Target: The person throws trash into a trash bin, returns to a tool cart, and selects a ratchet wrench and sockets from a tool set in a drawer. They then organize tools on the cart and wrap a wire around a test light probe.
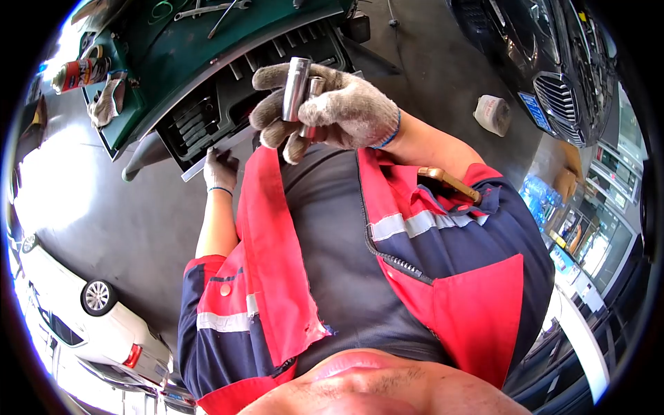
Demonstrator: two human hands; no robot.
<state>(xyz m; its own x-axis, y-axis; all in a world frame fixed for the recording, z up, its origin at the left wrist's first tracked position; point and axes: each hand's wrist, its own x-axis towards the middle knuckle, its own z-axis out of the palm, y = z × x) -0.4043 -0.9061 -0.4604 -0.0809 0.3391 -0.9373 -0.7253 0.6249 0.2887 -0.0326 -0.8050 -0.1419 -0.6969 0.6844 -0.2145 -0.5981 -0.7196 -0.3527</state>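
My right hand (339, 111), in a worn grey-white knit glove, is closed around two shiny metal sockets. The longer deep socket (296, 90) stands out between the fingers, and a shorter socket (315, 88) sits beside it, partly covered by the thumb. My left hand (220, 171), also gloved, is lower at the left, its fingers curled at the front edge of an open tool drawer (225, 128). Part of those fingers is hidden. Inside the drawer are dark moulded trays with several metal tools in slots.
Above the drawer, a green worktop (166, 41) carries wrenches (207, 10). A spray can (79, 74) and a glove (107, 100) are at its left. A dark car (546, 69) with its engine bay exposed stands at right, near a white container (492, 114). A white car (97, 325) is lower left.
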